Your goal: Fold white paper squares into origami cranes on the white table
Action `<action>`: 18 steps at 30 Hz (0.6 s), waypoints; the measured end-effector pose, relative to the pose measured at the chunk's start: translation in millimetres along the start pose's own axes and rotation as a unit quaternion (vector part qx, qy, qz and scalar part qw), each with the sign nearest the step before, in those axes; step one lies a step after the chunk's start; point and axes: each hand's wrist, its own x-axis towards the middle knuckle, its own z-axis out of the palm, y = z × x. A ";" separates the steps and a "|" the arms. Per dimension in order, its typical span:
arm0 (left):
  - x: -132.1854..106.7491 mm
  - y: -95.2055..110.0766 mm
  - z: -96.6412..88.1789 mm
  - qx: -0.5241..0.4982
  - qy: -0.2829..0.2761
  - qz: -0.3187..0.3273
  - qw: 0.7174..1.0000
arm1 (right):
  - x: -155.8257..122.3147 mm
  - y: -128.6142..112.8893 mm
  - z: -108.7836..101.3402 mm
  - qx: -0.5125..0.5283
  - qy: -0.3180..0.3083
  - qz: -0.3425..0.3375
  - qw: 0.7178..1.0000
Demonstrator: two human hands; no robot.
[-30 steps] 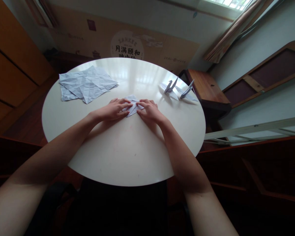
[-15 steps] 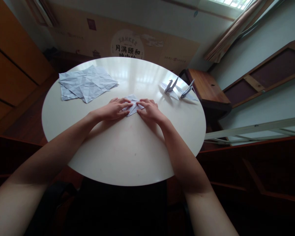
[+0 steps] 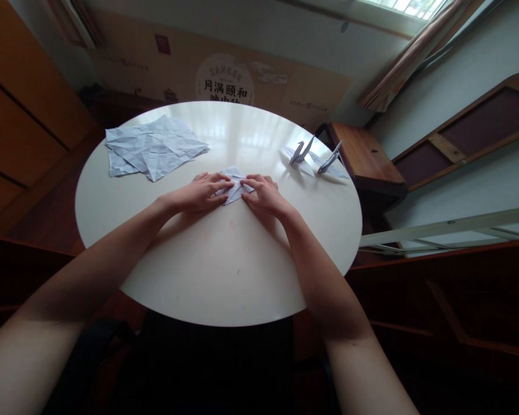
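A small piece of folded white paper [image 3: 232,195] lies on the table between my hands, its upper corner pointing away from me. My left hand [image 3: 205,191] grips its left side, fingers bent over the paper and thumb at the near edge. On the right side, my right hand [image 3: 262,193] holds it with the index fingertip on top and the thumb lower down. My fingers cover both side corners of the paper.
Creased white sheets [image 3: 155,147] lie piled at the table's far left. Two folded paper cranes [image 3: 300,155] stand near the far right edge. The oval white table [image 3: 225,276] has a brown wooden stand [image 3: 367,150] beyond its right side.
The view has shifted very slightly. Both hands and the folded paper stay in nearly the same place.
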 end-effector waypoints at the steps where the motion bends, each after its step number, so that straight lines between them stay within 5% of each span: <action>1: 0.0 0.1 -0.1 0.000 0.000 0.000 1.000 | -0.1 -0.5 -0.3 0.000 -0.001 0.001 1.000; 18: -0.1 -0.5 0.4 0.000 0.002 0.003 1.000 | -1.4 -2.2 -1.7 0.005 -0.001 0.004 1.000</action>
